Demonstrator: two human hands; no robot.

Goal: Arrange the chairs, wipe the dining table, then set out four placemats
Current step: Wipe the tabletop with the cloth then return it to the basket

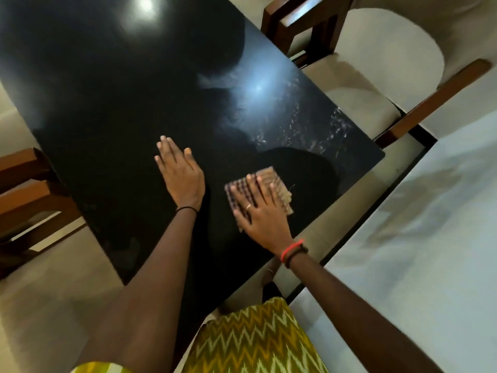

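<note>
Far left: brown wooden chair frame [25,189], drawn close against the edge of the glossy black rectangular counter [107,90]. Likely past the chair-arranging step, judging by that; now in the wiping step. No placemats anywhere in view.

Centre: left grip [179,175], released, laid flat on the bare counter with straight fingers. Holding nothing, seemingly just bracing.

Just to its right: folded checked cloth in brown and tan [269,179], lying on the counter near the near-right corner, pinned under the right grip [258,211]. Also released rather than clenched, with straight fingers pressing down on the cloth, not curled round it. Blurred at the cloth's edge, hinting at a stroke under way.

Further right and beyond: whitish streaks and specks [309,127] on the sheen, probably damp or not yet wiped.

Far right: beige upholstered chair with dark wooden arms [376,76], close by the counter's right edge.

Next, at a guess: pushing the cloth outward over those streaks under flat, even pressure, then across the far left half.
</note>
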